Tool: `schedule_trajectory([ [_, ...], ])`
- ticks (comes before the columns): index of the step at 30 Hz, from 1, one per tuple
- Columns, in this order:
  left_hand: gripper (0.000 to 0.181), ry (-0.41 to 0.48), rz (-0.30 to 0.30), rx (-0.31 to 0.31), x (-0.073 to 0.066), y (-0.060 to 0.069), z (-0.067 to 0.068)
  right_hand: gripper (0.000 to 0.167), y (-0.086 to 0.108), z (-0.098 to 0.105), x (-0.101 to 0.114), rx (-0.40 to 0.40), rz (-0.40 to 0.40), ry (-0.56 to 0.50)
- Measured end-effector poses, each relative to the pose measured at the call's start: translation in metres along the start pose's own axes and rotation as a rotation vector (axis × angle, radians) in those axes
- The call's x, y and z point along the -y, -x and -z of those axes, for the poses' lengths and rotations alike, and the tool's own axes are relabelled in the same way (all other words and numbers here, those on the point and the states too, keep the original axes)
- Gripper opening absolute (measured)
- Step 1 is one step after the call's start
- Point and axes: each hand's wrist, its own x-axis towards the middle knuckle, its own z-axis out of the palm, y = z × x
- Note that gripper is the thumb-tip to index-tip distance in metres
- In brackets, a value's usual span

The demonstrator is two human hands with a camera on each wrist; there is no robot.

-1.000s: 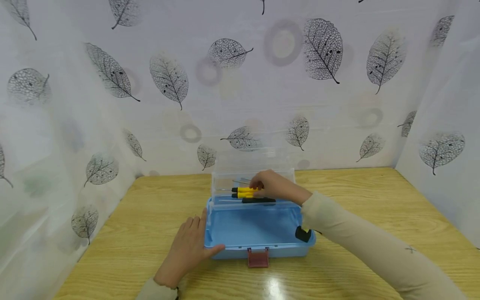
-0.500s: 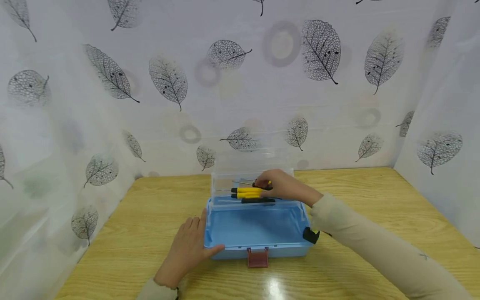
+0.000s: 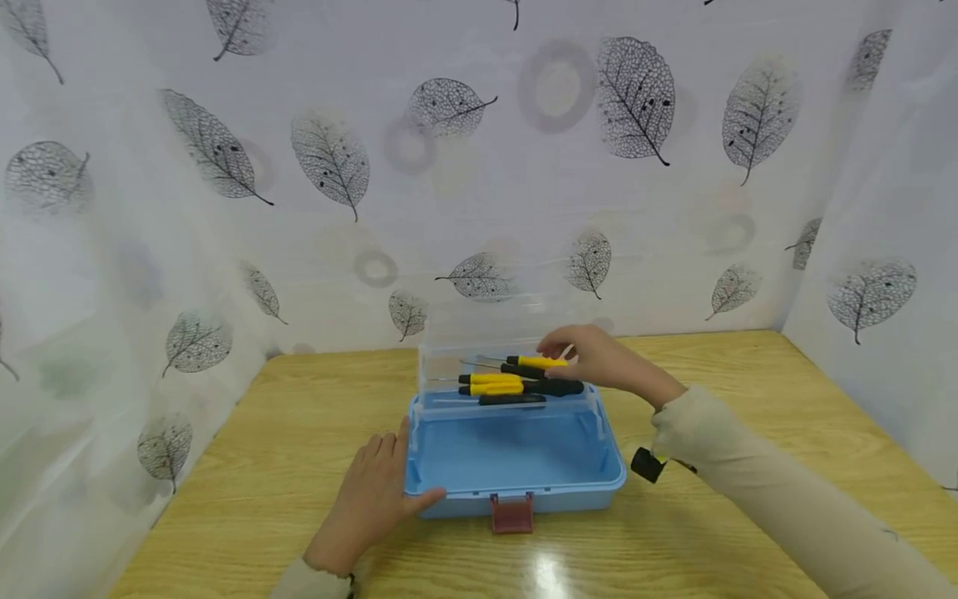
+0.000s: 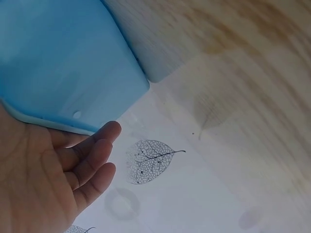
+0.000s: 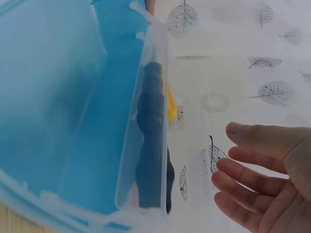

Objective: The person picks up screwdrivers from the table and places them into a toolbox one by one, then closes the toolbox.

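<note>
A pale blue toolbox [image 3: 516, 499] with a reddish-brown latch [image 3: 512, 515] stands open. At its back, a clear raised tray [image 3: 441, 413] holds several screwdrivers with yellow or black handles, such as a yellow-handled screwdriver [image 3: 486, 388]. My left hand [image 3: 367, 499] rests against the toolbox's left front corner, thumb over the rim and fingers along the side. Over the tray's right end hovers my right hand [image 3: 602, 358], beside a yellow handle [image 3: 537, 363] and a black handle [image 3: 522, 372]. In the right wrist view its fingers [image 5: 243, 177] are apart and hold nothing.
A wood-grain table [image 3: 299, 433] lies under the toolbox, with bare surface to both sides. A white curtain [image 3: 479, 191] printed with leaves surrounds the back and sides. The tray's clear lid [image 3: 494, 320] stands up behind it. A black wrist device [image 3: 648, 464] hangs at the right sleeve.
My right hand has moved right and come off the screwdrivers, leaving more yellow and black handles in sight in the tray. My left hand has stayed at the toolbox corner.
</note>
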Motion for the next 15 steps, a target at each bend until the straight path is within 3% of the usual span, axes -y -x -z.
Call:
schedule_trajectory([
  [8, 0.108, -0.040, -0.037, 0.004, 0.003, -0.001, 0.001, 0.032, 0.013, 0.012, -0.012, -0.057, -0.022, 0.040],
  [15, 0.108, -0.027, -0.033, 0.063, 0.003, -0.003, 0.008, 0.031, 0.023, 0.020, -0.025, -0.106, -0.084, -0.001],
])
